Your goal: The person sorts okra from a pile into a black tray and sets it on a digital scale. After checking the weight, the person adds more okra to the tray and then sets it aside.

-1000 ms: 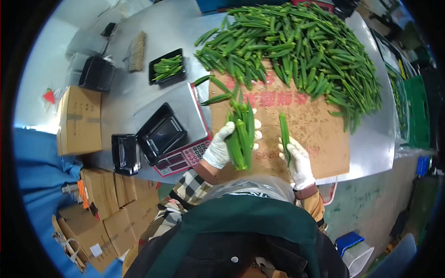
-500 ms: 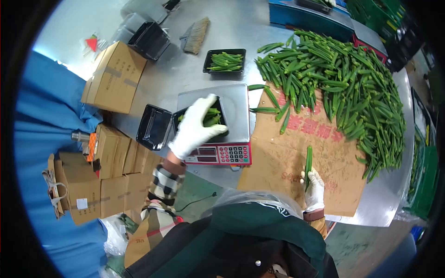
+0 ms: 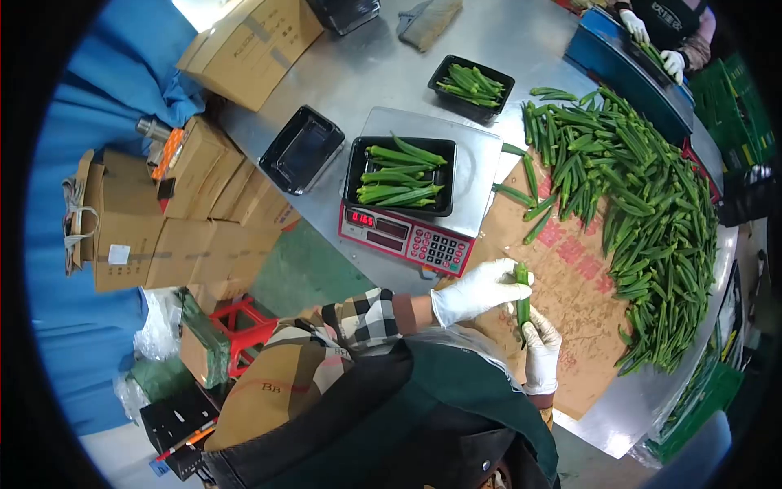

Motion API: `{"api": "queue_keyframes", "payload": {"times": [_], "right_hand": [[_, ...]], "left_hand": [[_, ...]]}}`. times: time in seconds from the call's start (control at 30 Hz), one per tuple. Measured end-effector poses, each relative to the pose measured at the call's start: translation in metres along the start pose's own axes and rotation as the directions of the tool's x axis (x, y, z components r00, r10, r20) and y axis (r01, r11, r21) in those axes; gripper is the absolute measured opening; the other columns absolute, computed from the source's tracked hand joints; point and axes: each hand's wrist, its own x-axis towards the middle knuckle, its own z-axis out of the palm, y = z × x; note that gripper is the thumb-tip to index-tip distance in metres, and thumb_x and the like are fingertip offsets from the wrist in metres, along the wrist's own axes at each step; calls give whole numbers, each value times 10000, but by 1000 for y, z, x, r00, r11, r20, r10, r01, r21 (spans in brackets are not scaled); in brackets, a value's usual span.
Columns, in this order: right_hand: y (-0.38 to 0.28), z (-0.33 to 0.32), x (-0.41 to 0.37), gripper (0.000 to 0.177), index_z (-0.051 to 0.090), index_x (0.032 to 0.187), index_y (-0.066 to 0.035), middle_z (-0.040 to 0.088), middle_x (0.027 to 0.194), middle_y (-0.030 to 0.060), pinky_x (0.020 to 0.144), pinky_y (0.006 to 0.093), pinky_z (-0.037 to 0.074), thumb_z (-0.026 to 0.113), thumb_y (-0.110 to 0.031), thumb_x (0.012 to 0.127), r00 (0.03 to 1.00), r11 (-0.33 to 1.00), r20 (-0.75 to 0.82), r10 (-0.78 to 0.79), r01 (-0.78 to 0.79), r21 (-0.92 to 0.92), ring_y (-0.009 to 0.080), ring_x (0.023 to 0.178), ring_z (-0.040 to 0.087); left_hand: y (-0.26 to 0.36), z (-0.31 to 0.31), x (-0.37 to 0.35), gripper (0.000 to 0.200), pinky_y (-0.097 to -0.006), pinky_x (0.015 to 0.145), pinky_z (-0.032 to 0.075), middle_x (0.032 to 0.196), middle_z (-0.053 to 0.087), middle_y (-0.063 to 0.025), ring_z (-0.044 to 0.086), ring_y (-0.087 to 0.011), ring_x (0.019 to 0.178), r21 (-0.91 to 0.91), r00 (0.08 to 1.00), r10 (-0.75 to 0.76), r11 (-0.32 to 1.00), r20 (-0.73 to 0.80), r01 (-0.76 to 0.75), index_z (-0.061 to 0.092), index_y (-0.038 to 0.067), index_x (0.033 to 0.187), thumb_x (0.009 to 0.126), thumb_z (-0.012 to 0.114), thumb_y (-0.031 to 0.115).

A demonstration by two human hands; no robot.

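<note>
Both white-gloved hands meet at one okra pod (image 3: 522,300) above the cardboard sheet. My left hand (image 3: 482,290) pinches its upper end, and my right hand (image 3: 542,352) grips it lower down. To the left, a black tray of okra (image 3: 399,174) rests on the weighing scale (image 3: 476,175), whose red display lights up. An empty black tray (image 3: 301,150) sits beside the scale. Another black tray with okra (image 3: 471,87) stands behind it. A large heap of okra (image 3: 643,236) spreads over the right of the table.
A brush (image 3: 429,23) lies at the back of the metal table (image 3: 366,77). Cardboard boxes (image 3: 252,49) are stacked at left. Across the table, another person's gloved hands (image 3: 652,45) hold a tray over a second, blue scale. A red stool (image 3: 242,334) stands below on the floor.
My left hand has left the tray on the scale and come over to the okra pod in my right hand. The view has shifted, bringing the other person into sight.
</note>
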Motion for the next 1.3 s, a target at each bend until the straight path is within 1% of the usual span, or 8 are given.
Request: {"api": "queue_keyframes", "payload": {"times": [0.33, 0.57, 0.63, 0.73, 0.8, 0.97, 1.17, 1.3], "right_hand": [[0, 13, 8, 336, 650, 1283, 32, 721, 1003, 67, 762, 249, 515, 664, -93, 971, 997, 999, 76, 19, -16, -37, 111, 857, 639], [16, -3, 10, 294, 666, 1241, 28, 715, 965, 63, 766, 253, 512, 638, -129, 994, 992, 999, -120, 24, -18, 45, 110, 839, 636], [18, -4, 10, 282, 669, 1232, 23, 711, 949, 56, 762, 250, 509, 628, -133, 1001, 988, 997, -145, 43, -33, 70, 106, 818, 631], [25, -7, 13, 267, 673, 1220, 16, 708, 931, 48, 753, 246, 508, 620, -136, 1007, 987, 995, -154, 52, -38, 92, 99, 791, 624], [30, -8, 14, 268, 670, 1219, 16, 705, 932, 45, 736, 241, 507, 617, -144, 1011, 985, 994, -159, 62, -47, 94, 95, 777, 620], [33, -7, 19, 263, 675, 1216, 9, 715, 925, 37, 735, 239, 507, 616, -144, 1011, 981, 992, -167, 101, -87, 89, 87, 769, 620], [34, -5, 28, 264, 678, 1214, 7, 726, 942, 46, 725, 231, 504, 618, -151, 1011, 983, 991, -142, 117, -106, 82, 86, 760, 628], [33, -7, 33, 256, 678, 1215, 6, 722, 934, 46, 726, 237, 510, 617, -135, 1010, 976, 991, -169, 135, -131, 35, 95, 768, 633]], "left_hand": [[20, -24, -10, 283, -275, 891, 544, 1141, 684, -59, 653, -128, 1061, 161, 950, 272, 955, -153, -248, 625, 15, 1217, 948, 698, 65], [97, -112, -25, 249, -258, 792, 560, 1069, 688, -57, 668, -124, 909, 380, 514, 625, 774, -588, -506, 622, 42, 1220, 981, 657, 101], [107, -137, -39, 305, -283, 805, 554, 1063, 701, -83, 669, -136, 931, 435, 425, 526, 850, -737, -298, 652, 25, 1204, 939, 723, 158], [96, -170, -59, 355, -312, 811, 544, 1109, 656, -135, 671, -195, 903, 818, 239, 782, 548, -576, 177, 686, 5, 1177, 878, 780, 172], [83, -200, -70, 375, -328, 828, 541, 1125, 631, -138, 664, -216, 917, 854, 141, 847, 485, -512, 188, 681, 13, 1192, 875, 782, 188], [58, -249, -80, 572, -320, 983, 492, 1247, 673, -184, 643, -181, 1108, 439, 458, 359, 895, -813, 78, 525, -54, 1382, 934, 731, 236], [112, -226, -43, 311, -257, 463, 547, 953, 667, -94, 657, -128, 637, 502, 629, 380, 865, -678, 19, 643, -37, 1174, 1020, 587, 227], [165, -231, 37, 278, -294, 488, 564, 957, 680, -126, 706, -216, 641, 525, 729, 402, 848, -553, -69, 628, -38, 1153, 1021, 570, 201]]}}
